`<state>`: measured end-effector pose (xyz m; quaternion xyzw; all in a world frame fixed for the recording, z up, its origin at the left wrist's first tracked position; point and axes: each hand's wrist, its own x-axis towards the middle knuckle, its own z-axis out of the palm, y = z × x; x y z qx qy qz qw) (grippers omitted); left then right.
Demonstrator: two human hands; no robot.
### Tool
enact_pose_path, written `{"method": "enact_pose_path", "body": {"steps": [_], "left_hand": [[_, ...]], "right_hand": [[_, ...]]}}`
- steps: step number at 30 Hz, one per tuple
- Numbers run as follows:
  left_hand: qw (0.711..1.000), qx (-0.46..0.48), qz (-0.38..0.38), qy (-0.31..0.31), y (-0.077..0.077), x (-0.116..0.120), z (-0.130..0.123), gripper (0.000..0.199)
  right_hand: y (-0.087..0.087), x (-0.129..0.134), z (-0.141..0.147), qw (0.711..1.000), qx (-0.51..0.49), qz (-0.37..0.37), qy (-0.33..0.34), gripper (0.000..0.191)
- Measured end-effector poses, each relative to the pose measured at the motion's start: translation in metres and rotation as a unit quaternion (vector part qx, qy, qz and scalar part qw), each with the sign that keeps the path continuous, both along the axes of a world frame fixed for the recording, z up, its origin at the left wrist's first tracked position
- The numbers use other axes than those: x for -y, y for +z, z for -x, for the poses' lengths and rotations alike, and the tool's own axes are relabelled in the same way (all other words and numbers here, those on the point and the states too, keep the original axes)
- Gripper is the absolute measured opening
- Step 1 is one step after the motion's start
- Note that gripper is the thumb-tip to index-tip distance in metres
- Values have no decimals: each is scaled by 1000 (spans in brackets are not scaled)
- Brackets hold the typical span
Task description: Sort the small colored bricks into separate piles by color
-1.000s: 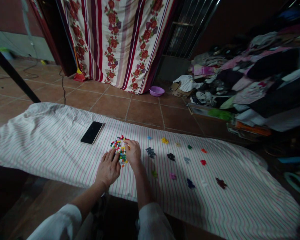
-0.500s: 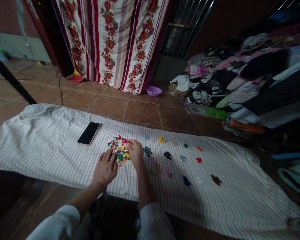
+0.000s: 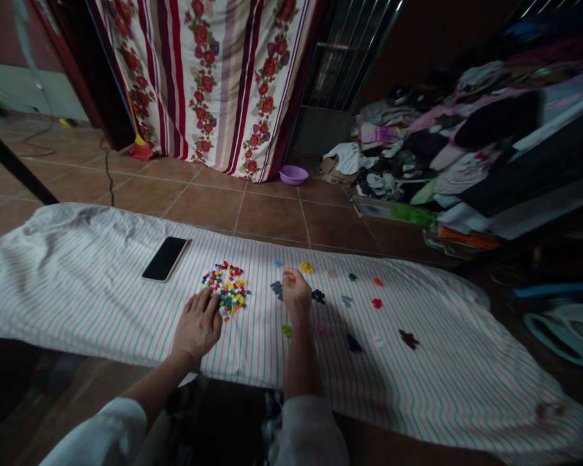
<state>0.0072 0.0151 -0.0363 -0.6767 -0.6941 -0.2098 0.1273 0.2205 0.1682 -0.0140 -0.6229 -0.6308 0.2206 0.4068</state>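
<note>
A loose pile of small pieces in mixed colours [image 3: 229, 294] lies on the striped cloth. My left hand [image 3: 197, 323] rests at the pile's lower left edge, palm down with its fingers spread. Over the cloth to the right of the pile is my right hand [image 3: 296, 291], its fingers pinched together; anything between them is too small to make out. It hovers between the dark grey group [image 3: 276, 290] and the black group [image 3: 318, 296]. Behind it lie yellow pieces [image 3: 306, 266] and a light blue bit [image 3: 277, 263]. Green pieces [image 3: 286, 331] sit nearer me.
A phone [image 3: 166, 259] lies left of the pile. Farther right are red [image 3: 377, 303], orange [image 3: 378, 281], dark blue [image 3: 354, 343] and brown [image 3: 409, 339] groups. Beyond the cloth, a purple basin [image 3: 294, 175] stands on the tiled floor, with heaped clothes at right.
My right hand has moved right, from the mixed pile to above the sorted groups, with its fingers still pinched. My left hand stays beside the pile. The view has shifted slightly.
</note>
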Motion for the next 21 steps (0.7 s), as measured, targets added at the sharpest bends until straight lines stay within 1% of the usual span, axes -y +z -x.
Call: {"method": "enact_pose_path", "body": {"steps": [2,7,14,18,21], "left_hand": [[1000,-1,-2,1,0,0,0,40],[1000,-8,-3,-2,0,0,0,37],[1000,-17,-20,2,-2,-1,1,36],[1000,-16,-25,4,-3,-1,1,36],[999,-17,-27,3,-3,-1,1,35]], "right_hand": [[-2,0,-9,1000,19,2,-9,33],[-4,3,-22,998,60,13,6,35],[-3,3,-26,998,49,39,19,29],[-6,1,-27,996,68,56,28,28],[-9,0,-26,995,76,52,34,28]]}}
